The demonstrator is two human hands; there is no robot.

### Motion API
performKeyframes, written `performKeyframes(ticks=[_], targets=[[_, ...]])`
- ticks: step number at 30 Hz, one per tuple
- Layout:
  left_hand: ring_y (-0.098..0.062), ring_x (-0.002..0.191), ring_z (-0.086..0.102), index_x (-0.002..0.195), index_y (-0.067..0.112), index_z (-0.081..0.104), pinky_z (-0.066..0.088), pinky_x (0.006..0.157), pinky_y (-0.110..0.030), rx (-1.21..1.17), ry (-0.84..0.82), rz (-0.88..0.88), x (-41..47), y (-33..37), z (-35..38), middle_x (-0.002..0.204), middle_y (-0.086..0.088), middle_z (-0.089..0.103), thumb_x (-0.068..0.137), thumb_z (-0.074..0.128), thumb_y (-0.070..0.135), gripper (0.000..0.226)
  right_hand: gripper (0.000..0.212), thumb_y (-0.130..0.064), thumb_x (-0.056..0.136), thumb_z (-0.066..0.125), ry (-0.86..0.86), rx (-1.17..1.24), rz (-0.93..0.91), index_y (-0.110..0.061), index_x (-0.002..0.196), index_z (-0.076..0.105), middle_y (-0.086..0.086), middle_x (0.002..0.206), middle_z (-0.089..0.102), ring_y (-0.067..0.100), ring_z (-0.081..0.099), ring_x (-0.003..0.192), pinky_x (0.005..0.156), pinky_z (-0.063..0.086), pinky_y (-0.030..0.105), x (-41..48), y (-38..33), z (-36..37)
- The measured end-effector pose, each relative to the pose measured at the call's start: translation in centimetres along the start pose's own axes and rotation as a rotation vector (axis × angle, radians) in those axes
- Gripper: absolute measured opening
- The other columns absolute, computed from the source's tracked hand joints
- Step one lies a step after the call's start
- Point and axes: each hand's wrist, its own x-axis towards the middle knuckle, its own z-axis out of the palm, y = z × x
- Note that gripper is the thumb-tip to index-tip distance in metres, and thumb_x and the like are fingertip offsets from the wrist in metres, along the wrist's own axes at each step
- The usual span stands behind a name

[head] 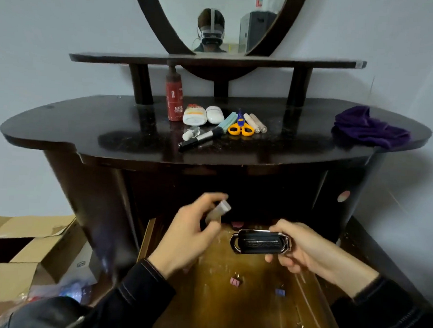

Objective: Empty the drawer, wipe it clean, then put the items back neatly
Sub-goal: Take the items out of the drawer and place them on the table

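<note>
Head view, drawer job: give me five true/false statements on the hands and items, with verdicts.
1. The right hand grips a black chrome-framed case over the open drawer. True.
2. The left hand is empty. False: it holds a white-capped tube.
3. The purple cloth lies inside the drawer. False: it lies on the right end of the tabletop.
4. Binder clips lie on the drawer floor. True.
5. The orange-handled scissors lie on the tabletop. True.
</note>
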Motion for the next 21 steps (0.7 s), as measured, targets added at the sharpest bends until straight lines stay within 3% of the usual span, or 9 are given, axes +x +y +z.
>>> performKeyframes(ticks=[4,6,8,10,12,15,21], targets=[[-0.016,0.074,0.063,0.122,0.031,0.038,0.051,0.068,-0.03,0.018,0.14,0.203,5.3,6.0,-3.4,0.086,0.007,0.063,0.086,0.048,0.018,0.04,0.043,-0.04,0.097,0.051,0.0,0.074,-0.143,-0.002,0.103,0.072,0.021,0.077,0.063,0.014,0.041,0.046,0.036,0.031,0.021,-3.1,-6.9,-0.2],[-0.019,0.076,0.063,0.111,0.027,0.037,0.053,0.071,-0.041,0.098,0.181,0.201,8.9,7.4,-4.4,0.087,0.0,0.064,0.089,0.048,0.015,0.027,0.046,-0.037,0.097,0.05,0.049,0.138,-0.223,0.004,0.11,0.066,0.023,0.075,0.059,0.014,0.038,0.044,0.035,0.029,0.021,-4.2,-9.9,-0.3],[-0.024,0.08,0.062,0.107,0.021,0.041,0.051,0.075,-0.046,0.188,0.177,0.135,12.4,7.7,-5.0,0.09,-0.008,0.064,0.091,0.049,0.007,0.023,0.043,-0.034,0.099,0.047,0.124,0.185,-0.312,0.003,0.11,0.064,0.022,0.075,0.058,0.013,0.037,0.043,0.034,0.027,0.02,-4.7,-12.5,-0.5],[-0.021,0.087,0.06,0.11,0.016,0.048,0.049,0.08,-0.035,0.321,0.139,0.11,14.6,7.1,-5.0,0.096,-0.004,0.063,0.089,0.049,-0.001,0.027,0.039,-0.031,0.1,0.044,0.224,0.217,-0.366,0.002,0.11,0.064,0.021,0.075,0.06,0.013,0.035,0.043,0.035,0.024,0.02,-4.5,-14.4,-0.8],[-0.023,0.096,0.057,0.111,0.011,0.057,0.044,0.083,-0.035,0.514,0.093,0.186,15.6,5.9,-4.8,0.099,-0.001,0.062,0.085,0.049,-0.003,0.03,0.037,-0.029,0.1,0.044,0.328,0.247,-0.369,0.001,0.113,0.064,0.021,0.077,0.063,0.014,0.035,0.044,0.035,0.024,0.02,-3.7,-15.5,-1.5],[-0.022,0.106,0.049,0.106,0.016,0.065,0.04,0.088,-0.043,0.732,0.034,0.29,16.0,4.4,-4.7,0.102,0.003,0.064,0.086,0.055,0.005,0.025,0.035,-0.028,0.099,0.049,0.421,0.286,-0.344,-0.001,0.113,0.067,0.022,0.082,0.067,0.013,0.038,0.043,0.033,0.029,0.02,-1.8,-16.0,-3.2],[-0.015,0.1,0.044,0.101,0.024,0.067,0.034,0.082,-0.033,0.726,0.019,0.21,16.2,3.5,-4.6,0.096,0.012,0.057,0.093,0.055,0.02,0.015,0.024,-0.03,0.098,0.057,0.647,0.164,-0.34,-0.009,0.101,0.069,0.014,0.077,0.075,0.013,0.052,0.044,0.037,0.036,0.023,3.5,-17.4,-6.1]])
